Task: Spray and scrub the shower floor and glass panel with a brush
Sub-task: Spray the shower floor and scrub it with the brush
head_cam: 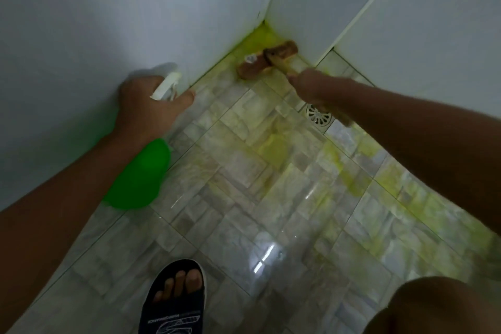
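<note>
My right hand [314,87] grips the handle of a brown scrub brush [267,62], whose head presses on the tiled shower floor [244,198] close to the far corner. Yellow-green cleaner [257,35] pools in that corner and streaks the wet tiles to the right. My left hand [147,106] holds a green spray bottle [138,173] by its white trigger head [166,84], near the left wall and above the floor. The bottle hangs below my wrist. No glass panel can be made out with certainty.
White walls [108,22] close in on the left and at the back right. A round metal drain [318,116] sits in the floor under my right forearm. My foot in a dark sandal [173,298] stands at the bottom, and a knee [439,306] shows at bottom right.
</note>
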`<state>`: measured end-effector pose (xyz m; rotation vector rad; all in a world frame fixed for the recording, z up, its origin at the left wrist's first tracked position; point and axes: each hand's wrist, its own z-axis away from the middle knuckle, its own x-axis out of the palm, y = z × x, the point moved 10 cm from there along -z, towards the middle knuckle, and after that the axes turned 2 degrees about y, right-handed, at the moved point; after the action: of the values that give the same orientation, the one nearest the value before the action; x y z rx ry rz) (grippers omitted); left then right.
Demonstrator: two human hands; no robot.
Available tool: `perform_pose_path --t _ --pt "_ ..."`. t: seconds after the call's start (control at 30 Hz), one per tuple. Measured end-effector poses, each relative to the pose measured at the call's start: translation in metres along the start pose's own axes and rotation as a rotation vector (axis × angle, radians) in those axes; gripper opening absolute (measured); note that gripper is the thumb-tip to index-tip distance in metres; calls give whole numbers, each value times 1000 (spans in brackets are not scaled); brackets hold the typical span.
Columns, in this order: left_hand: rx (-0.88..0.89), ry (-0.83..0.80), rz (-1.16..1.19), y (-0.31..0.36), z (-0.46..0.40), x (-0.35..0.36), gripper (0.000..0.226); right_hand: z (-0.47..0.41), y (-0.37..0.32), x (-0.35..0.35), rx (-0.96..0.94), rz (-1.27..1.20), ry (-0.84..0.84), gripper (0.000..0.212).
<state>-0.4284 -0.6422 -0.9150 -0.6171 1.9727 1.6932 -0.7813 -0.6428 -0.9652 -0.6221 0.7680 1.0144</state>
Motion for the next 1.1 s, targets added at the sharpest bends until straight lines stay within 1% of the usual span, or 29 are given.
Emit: perform_pose_path --t 0.07,0.1,0.17,0.23,0.27,0.33,0.4,0.47,0.5,0.57,0.63,0.7,0.77,0.87,0.97,1.03,1.1 --pt "-5 -16 -1 -2 0 0 62 21 40 18 17 88 -13 43" --pt "-14 -18 -5 -2 0 1 62 34 56 26 14 127 -35 46" --pt "-28 -12 5 -2 -1 2 61 47 68 32 6 143 -74 56" --pt "-15 -14 0 1 -1 2 61 39 51 21 3 182 -78 54" --pt "-11 -17 -5 1 -2 3 61 32 31 13 -10 168 -67 47" --pt "5 -20 4 1 -2 3 61 15 -10 -7 -21 68 -16 41" --pt "13 -19 21 2 -1 2 62 -11 -33 -15 -9 6 -2 41" --pt "10 -12 14 0 -2 2 61 -14 -37 -16 28 -41 9 49" --pt "11 -11 9 0 -2 2 61 -8 -33 -12 38 -76 8 51" --pt "19 -24 22 -2 -2 2 65 19 -15 -1 7 -66 -2 48" --pt "25 -37 35 -3 -1 3 68 57 19 15 23 43 -47 46" --pt "15 -53 45 -2 0 5 66 87 45 27 23 138 -93 48" --pt "7 -64 37 0 0 7 59 84 49 26 17 178 -99 50" --pt "-20 -114 18 0 4 17 57 44 16 10 7 119 -46 55" --pt "22 -155 8 4 8 18 56 15 -43 1 -73 30 28 40" --pt "19 -178 40 4 11 15 53 13 -67 7 -90 -30 15 35" --pt "-11 -213 51 -3 18 16 50 17 -67 17 -59 -124 -28 32"
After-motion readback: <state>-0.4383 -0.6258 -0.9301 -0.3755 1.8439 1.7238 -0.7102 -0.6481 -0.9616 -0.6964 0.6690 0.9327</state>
